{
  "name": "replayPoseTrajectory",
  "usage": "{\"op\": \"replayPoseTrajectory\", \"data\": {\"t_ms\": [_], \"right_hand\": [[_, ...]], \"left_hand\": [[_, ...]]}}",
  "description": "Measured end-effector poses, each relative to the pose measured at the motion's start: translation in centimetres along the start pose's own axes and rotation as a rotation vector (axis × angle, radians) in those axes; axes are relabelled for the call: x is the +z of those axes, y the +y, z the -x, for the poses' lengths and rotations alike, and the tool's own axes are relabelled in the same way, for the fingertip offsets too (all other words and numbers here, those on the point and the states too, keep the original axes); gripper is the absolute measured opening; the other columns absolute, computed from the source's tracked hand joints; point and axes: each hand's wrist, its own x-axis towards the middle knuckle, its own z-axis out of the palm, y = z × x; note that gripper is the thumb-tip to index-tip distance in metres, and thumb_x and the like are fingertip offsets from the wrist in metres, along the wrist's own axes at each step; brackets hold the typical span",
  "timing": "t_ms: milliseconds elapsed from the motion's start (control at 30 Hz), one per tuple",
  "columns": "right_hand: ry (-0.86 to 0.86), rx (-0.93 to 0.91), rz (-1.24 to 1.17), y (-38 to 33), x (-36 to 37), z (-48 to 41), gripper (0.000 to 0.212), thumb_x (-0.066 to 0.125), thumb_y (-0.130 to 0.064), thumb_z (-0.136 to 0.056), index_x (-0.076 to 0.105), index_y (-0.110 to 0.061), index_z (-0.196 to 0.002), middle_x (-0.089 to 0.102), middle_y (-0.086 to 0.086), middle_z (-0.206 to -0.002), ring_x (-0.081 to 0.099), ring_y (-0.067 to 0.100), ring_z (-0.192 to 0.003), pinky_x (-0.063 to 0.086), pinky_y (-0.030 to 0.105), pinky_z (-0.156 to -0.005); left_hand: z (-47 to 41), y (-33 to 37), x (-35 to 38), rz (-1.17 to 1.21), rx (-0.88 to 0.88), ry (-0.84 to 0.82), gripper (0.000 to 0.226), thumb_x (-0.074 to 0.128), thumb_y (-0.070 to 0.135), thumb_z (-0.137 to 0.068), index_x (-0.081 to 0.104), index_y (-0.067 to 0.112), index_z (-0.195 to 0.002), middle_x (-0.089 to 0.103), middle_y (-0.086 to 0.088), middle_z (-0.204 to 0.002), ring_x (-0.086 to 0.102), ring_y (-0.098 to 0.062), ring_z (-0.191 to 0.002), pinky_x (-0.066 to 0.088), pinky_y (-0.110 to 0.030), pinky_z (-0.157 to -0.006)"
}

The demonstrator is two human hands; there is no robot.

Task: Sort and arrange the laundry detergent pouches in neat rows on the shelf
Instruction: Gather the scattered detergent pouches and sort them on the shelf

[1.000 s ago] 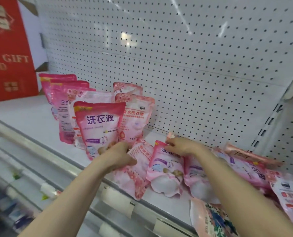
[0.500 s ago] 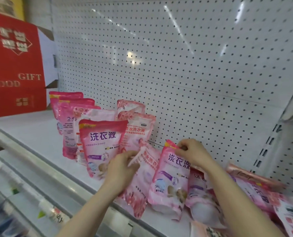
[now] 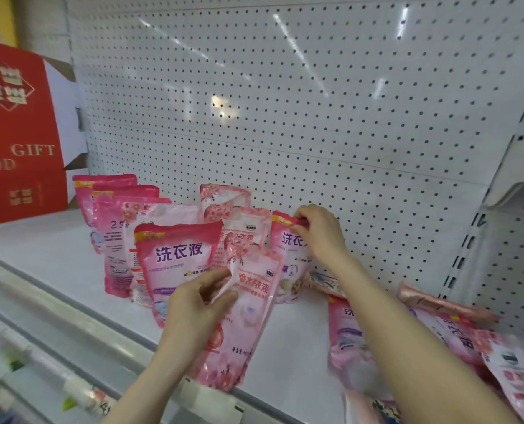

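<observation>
Nearest, at the shelf (image 3: 288, 347) lip: left hand (image 3: 198, 304) pinching the top left corner of a pale floral pouch (image 3: 242, 325), grip closed on that corner between thumb and fingers. Long axis running up and slightly right of the grip, bottom edge resting at the shelf's front rim, body tilted and leaning toward the standing front pouch (image 3: 178, 258) just to its left. Probably the next one to stand, needing a push back and upright into the gap beside that pouch.

Further in: right hand (image 3: 319, 234) clenched on the top seam of a deeper pink pouch (image 3: 288, 258), held upright, its foot on the shelf behind the floral one. Grip above, pouch hanging straight down from it; open slot lying to the left, next to the back floral pouches (image 3: 233, 215). Right hand nearer that slot, left hand nearer the front row.

To the right, a loose heap of pouches (image 3: 438, 335) lying flat, overlapped, partly cut off by the frame edge and covered by the right forearm; count not readable. Rear left row (image 3: 117, 203) mostly hidden behind its front members. Lower half of the deeper pink pouch masked by the floral one. Pegboard back wall (image 3: 285, 117) behind all.
</observation>
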Motion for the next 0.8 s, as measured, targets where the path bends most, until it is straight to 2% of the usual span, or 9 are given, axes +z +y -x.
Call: {"op": "replayPoseTrajectory", "data": {"t_ms": [67, 167, 233, 333, 400, 500, 600, 700, 800], "right_hand": [[-0.036, -0.029, 0.013, -0.5, 0.9, -0.2, 0.014, 0.072, -0.025, -0.087, 0.070, -0.016, -0.098, 0.064, -0.004, -0.092, 0.058, 0.017, -0.090, 0.046, 0.032, -0.078], [0.013, -0.063, -0.010, -1.4, 0.0, 0.2, 0.022, 0.065, -0.022, -0.093, 0.070, -0.019, -0.114, 0.068, -0.003, -0.108, 0.059, 0.017, -0.105, 0.047, 0.032, -0.090], [0.056, -0.083, -0.161, -2.5, -1.7, 1.4, 0.022, 0.059, -0.030, -0.097, 0.071, -0.022, -0.113, 0.070, -0.011, -0.109, 0.060, 0.014, -0.107, 0.048, 0.035, -0.095], [-0.273, -0.051, -0.510, -4.0, -3.6, 3.7, 0.017, 0.060, -0.034, -0.096, 0.075, -0.028, -0.101, 0.074, -0.018, -0.097, 0.069, 0.008, -0.096, 0.053, 0.030, -0.093], [-0.384, -0.070, -0.490, -4.0, -3.5, 4.5, 0.007, 0.069, -0.027, -0.090, 0.075, -0.027, -0.094, 0.076, -0.011, -0.090, 0.069, 0.002, -0.086, 0.054, 0.028, -0.086], [-0.266, -0.046, -0.452, -4.0, -3.3, 4.2, 0.003, 0.073, -0.020, -0.087, 0.075, -0.019, -0.086, 0.075, -0.002, -0.083, 0.067, 0.009, -0.076, 0.055, 0.035, -0.079], [-0.172, -0.085, -0.394, -4.9, -3.1, 3.5, 0.005, 0.072, -0.022, -0.087, 0.075, -0.019, -0.086, 0.074, -0.003, -0.082, 0.069, 0.016, -0.082, 0.055, 0.037, -0.081], [-0.130, -0.124, -0.329, -5.8, -2.4, 2.7, 0.005, 0.070, -0.022, -0.089, 0.075, -0.020, -0.088, 0.075, -0.006, -0.084, 0.069, 0.013, -0.085, 0.055, 0.039, -0.084], [-0.124, -0.109, -0.273, -5.6, -1.5, 2.5, 0.006, 0.069, -0.022, -0.090, 0.074, -0.021, -0.088, 0.074, -0.008, -0.084, 0.068, 0.010, -0.084, 0.054, 0.037, -0.084]], "left_hand": [[0.1, 0.0, -0.1, 0.008, 0.017, -0.008, 0.046, 0.075, 0.011, -0.080, 0.064, 0.019, -0.124, 0.066, 0.018, -0.107, 0.059, 0.015, -0.090, 0.045, -0.001, -0.072], [0.1, -0.3, -0.1, 0.053, 0.026, -0.005, 0.045, 0.074, 0.013, -0.082, 0.064, 0.019, -0.125, 0.069, 0.010, -0.116, 0.064, 0.003, -0.100, 0.049, -0.009, -0.080], [0.1, -0.4, 0.0, 0.083, 0.047, 0.006, 0.041, 0.074, 0.013, -0.082, 0.065, 0.023, -0.120, 0.067, 0.015, -0.112, 0.062, 0.010, -0.099, 0.048, -0.006, -0.080], [-0.1, -0.4, 0.4, 0.118, 0.072, 0.026, 0.040, 0.074, 0.011, -0.082, 0.062, 0.031, -0.115, 0.061, 0.026, -0.104, 0.056, 0.024, -0.093, 0.044, 0.000, -0.079], [-0.3, -0.2, 0.8, 0.110, 0.093, 0.033, 0.041, 0.073, 0.008, -0.081, 0.062, 0.032, -0.113, 0.061, 0.027, -0.102, 0.057, 0.023, -0.091, 0.047, -0.003, -0.082], [-0.8, 0.4, 0.9, 0.016, 0.152, 0.029, 0.050, 0.074, 0.009, -0.081, 0.059, 0.031, -0.123, 0.065, 0.019, -0.101, 0.060, 0.012, -0.089, 0.051, -0.012, -0.083], [-2.2, 1.0, 0.0, -0.032, 0.248, 0.028, 0.066, 0.075, 0.002, -0.078, 0.051, 0.037, -0.128, 0.063, 0.007, -0.099, 0.061, -0.003, -0.084, 0.054, -0.017, -0.077], [-3.9, 1.3, -0.8, -0.167, 0.342, 0.006, 0.071, 0.074, 0.004, -0.079, 0.047, 0.032, -0.137, 0.058, 0.008, -0.109, 0.061, -0.004, -0.085, 0.055, -0.023, -0.079], [-4.9, 1.1, -0.9, -0.308, 0.399, -0.029, 0.070, 0.073, 0.010, -0.081, 0.043, 0.028, -0.143, 0.054, 0.011, -0.118, 0.058, 0.001, -0.091, 0.053, -0.019, -0.083]]}}
